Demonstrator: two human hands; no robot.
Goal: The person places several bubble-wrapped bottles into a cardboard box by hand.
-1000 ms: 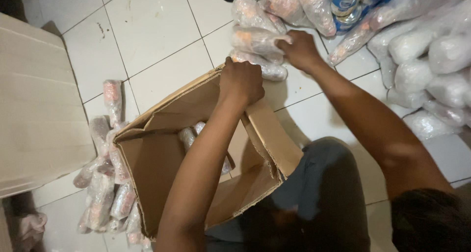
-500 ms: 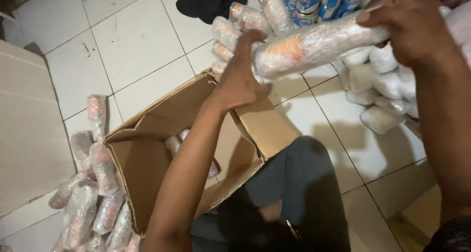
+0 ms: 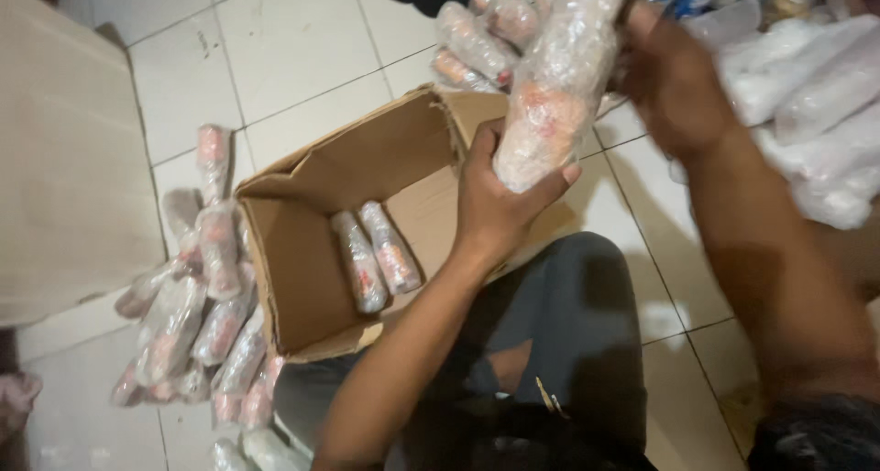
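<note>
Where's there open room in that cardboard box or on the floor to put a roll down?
Free: the box bottom left of the two rolls inside, and bare tiles beyond the box. Crowded: the heap of rolls against the box's left side, and the white bags at far right.

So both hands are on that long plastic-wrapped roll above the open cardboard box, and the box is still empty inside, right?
Not quite. The head view shows two wrapped rolls already lying in the cardboard box. The rest holds: the left hand and right hand both hold the long plastic-wrapped roll above it.
</note>
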